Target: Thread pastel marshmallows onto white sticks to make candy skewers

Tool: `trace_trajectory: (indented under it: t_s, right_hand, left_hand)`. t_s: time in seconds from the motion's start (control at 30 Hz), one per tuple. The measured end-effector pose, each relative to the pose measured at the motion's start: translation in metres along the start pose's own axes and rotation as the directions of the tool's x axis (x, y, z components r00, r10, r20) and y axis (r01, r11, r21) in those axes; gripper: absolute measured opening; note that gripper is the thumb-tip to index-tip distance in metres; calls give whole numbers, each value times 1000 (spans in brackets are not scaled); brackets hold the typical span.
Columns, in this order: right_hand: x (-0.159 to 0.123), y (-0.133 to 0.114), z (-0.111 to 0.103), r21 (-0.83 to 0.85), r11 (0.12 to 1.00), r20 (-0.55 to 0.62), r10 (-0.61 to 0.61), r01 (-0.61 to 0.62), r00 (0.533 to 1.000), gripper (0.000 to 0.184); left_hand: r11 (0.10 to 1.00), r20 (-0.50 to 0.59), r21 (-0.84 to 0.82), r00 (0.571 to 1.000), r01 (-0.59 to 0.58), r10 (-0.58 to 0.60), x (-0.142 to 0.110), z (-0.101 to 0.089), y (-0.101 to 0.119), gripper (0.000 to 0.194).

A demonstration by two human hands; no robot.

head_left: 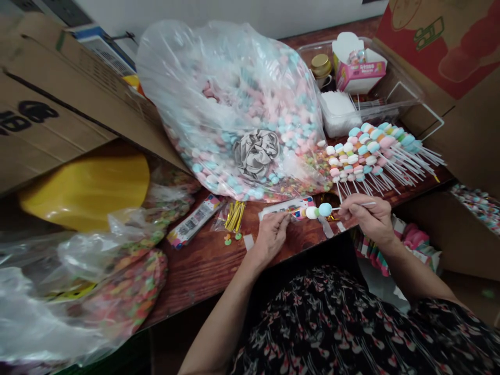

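Note:
Between my hands a marshmallow skewer [324,210] lies level, with a blue marshmallow, a green piece and a white one in a row on a white stick. My right hand [369,216] grips the stick, whose end pokes out past the fingers. At the skewer's far-left tip, my left hand [269,237] has its fingers pinched together; what they pinch is too small to make out. Just beyond my right hand, many finished-looking marshmallow skewers [367,153] lie in a pile, sticks toward me. A big clear bag of marshmallows [242,99] stands behind my left hand.
A grey scrunchie [257,153] rests on the big bag. Gold twist ties [235,216] and a printed packet [195,221] lie to the left. Bags of colourful gummy candy [144,291] and a cardboard box [58,99] crowd the left side. A clear plastic bin [406,96] stands back right.

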State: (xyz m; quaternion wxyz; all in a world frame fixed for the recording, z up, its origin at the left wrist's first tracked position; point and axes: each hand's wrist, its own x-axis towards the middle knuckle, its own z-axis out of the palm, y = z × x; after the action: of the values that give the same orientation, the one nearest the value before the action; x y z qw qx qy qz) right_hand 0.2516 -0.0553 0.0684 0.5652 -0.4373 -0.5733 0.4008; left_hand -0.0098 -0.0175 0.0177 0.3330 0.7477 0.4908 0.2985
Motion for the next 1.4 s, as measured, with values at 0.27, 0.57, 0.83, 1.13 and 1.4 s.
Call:
trace_trajectory:
  t_s: [0.27, 0.57, 0.83, 1.13, 1.4]
  right_hand:
    - [9, 22, -3, 272, 952, -8, 149, -141, 989, 15]
    - [24, 24, 11, 374, 886, 84, 262, -274, 961, 22]
    - [51, 24, 12, 348, 832, 282, 347, -432, 894, 34]
    - [72, -8, 17, 220, 952, 466, 90, -214, 880, 31]
    - [65, -4, 28, 139, 964, 396, 157, -228, 905, 32]
  left_hand:
    - [791, 307, -472, 913, 391, -268, -11, 5, 18, 48]
    - [675, 620, -466, 755, 573, -213, -8, 3, 40, 45]
    - [972, 580, -183, 814, 146, -13, 8, -9, 33, 35]
    - [848, 657, -358, 751, 390, -68, 4, 0, 47, 35]
    - [551, 640, -521, 725, 652, -253, -8, 10, 51, 59]
